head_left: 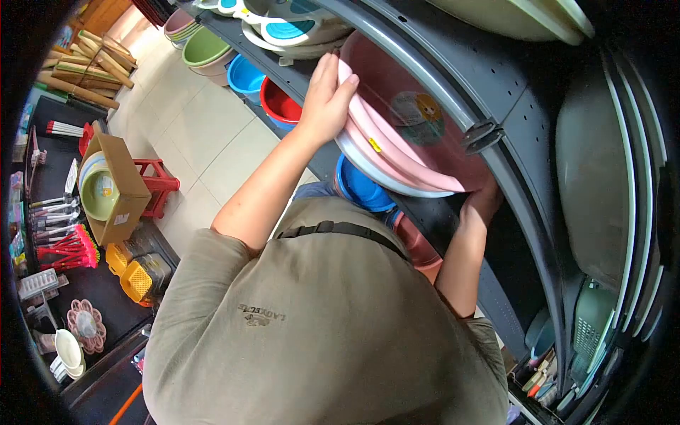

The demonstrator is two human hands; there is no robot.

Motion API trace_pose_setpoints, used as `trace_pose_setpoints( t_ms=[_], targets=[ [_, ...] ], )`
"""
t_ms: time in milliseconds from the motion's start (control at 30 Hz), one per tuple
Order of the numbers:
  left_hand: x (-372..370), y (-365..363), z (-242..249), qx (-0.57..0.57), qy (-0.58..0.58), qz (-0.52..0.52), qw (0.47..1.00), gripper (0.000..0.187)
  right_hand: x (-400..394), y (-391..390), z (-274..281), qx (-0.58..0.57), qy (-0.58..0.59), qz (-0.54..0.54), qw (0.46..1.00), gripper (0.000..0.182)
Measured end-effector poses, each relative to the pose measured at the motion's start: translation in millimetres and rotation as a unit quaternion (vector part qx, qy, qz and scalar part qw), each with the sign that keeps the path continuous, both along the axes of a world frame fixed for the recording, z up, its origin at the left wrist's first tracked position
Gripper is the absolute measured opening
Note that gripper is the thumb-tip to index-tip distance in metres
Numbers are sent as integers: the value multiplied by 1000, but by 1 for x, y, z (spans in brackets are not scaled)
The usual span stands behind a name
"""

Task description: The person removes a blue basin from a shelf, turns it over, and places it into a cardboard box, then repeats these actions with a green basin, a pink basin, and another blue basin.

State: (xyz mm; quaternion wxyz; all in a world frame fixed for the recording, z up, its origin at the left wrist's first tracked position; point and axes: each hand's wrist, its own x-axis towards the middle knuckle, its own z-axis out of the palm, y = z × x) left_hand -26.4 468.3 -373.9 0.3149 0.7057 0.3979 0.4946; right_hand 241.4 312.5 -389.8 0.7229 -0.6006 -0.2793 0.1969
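A stack of pink basins rests on the dark metal shelf in front of my body, with a paler bluish-white basin under them. The inside of the top basin carries a round sticker, and a small yellow tag shows on a rim. My left hand grips the stack's rim at one side, thumb over the edge. At the opposite side my right hand holds the rim; its fingers are partly hidden in shadow.
White-and-blue basins sit beside the stack. Blue and red tubs stand lower. A grey shelf post rises close by my right hand. At left are a cardboard box, a red stool and racks of brushes.
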Motion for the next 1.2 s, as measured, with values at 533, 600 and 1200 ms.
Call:
trace_pose_setpoints(
  t_ms=[533,600,1200],
  targets=[
    [-114,-187,361,-28,-241,-235,941,75,-105,-180,330,301,282,158,897,48],
    [-177,-247,408,-30,-216,-237,947,77,-160,-232,378,314,255,166,900,48],
    [-482,-513,479,-206,-370,78,902,79,-445,-371,491,172,166,350,906,69]
  ],
)
